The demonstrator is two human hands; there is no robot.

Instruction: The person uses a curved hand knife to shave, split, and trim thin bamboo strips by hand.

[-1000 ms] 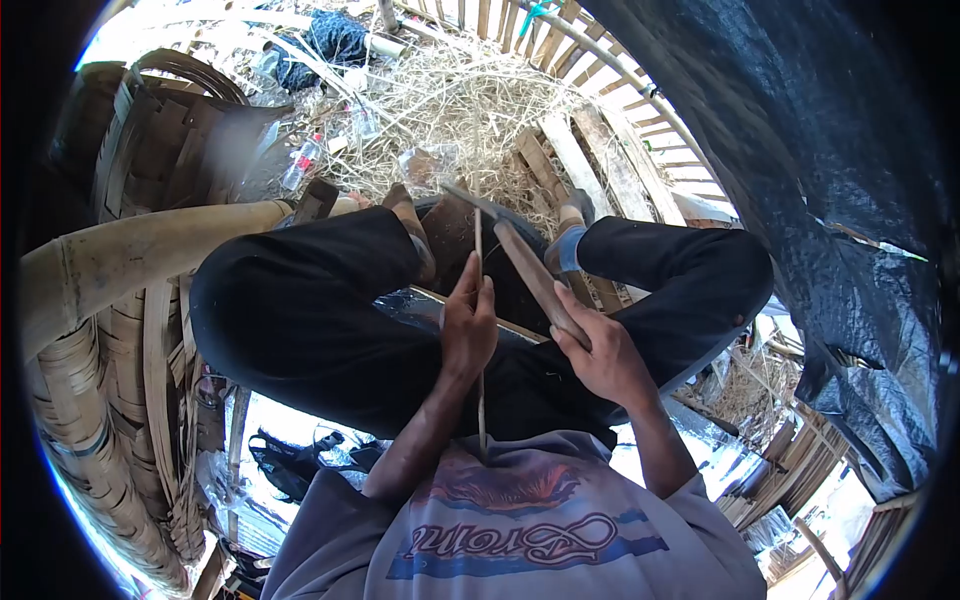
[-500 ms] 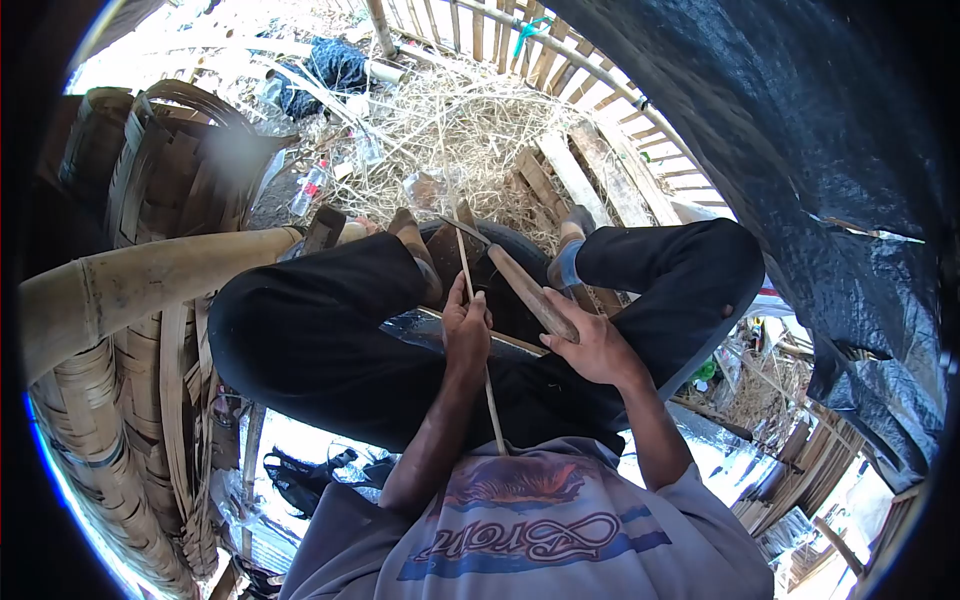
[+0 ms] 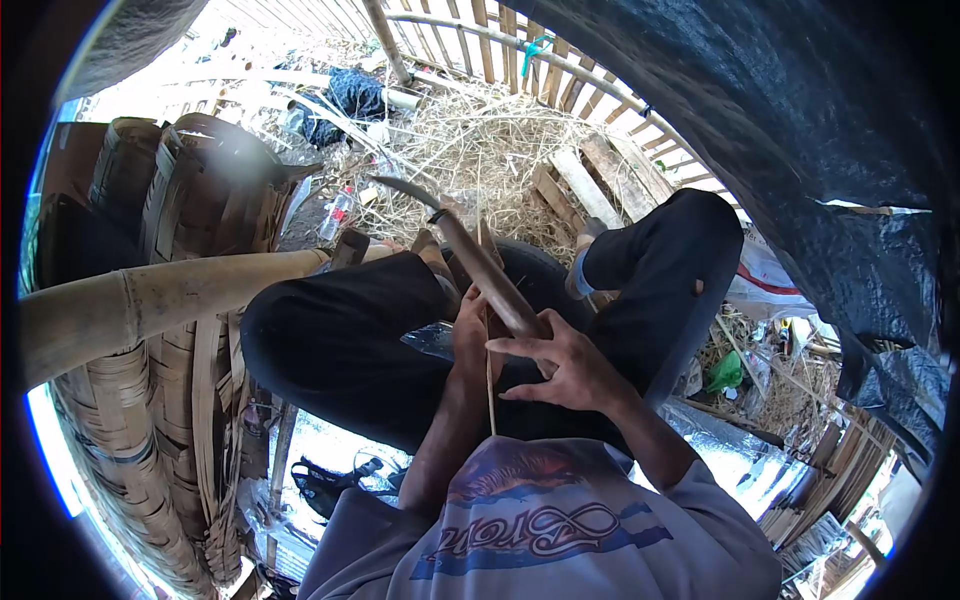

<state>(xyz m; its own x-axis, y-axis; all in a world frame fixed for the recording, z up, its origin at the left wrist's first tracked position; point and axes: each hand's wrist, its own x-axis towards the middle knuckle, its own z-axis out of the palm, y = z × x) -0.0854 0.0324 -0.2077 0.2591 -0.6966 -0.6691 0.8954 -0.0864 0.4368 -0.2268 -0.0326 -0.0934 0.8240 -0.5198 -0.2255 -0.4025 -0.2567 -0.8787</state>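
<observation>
My left hand (image 3: 471,330) is closed around a thin bamboo strip (image 3: 490,395), which runs from my shirt out past my feet. In my right hand (image 3: 572,368) is a knife (image 3: 480,262) with a long wooden handle. Its thumb and a finger are partly stretched out, while the handle's end rests in the hand. The knife's curved blade (image 3: 405,192) points forward and left, clear of the strip. The handle crosses above the strip and hides part of my left hand's fingers.
A thick bamboo pole (image 3: 190,290) lies at my left beside woven bamboo pieces (image 3: 110,410). Shavings (image 3: 480,140) cover the ground ahead, with a plastic bottle (image 3: 337,212) among litter. Dark plastic sheeting (image 3: 790,150) hangs at the right, and a slatted bamboo fence (image 3: 560,70) stands beyond.
The knife has swung left and up, its blade moving away from the strip. My right hand has shifted left toward my left hand, and its grip has loosened. The view has moved slightly.
</observation>
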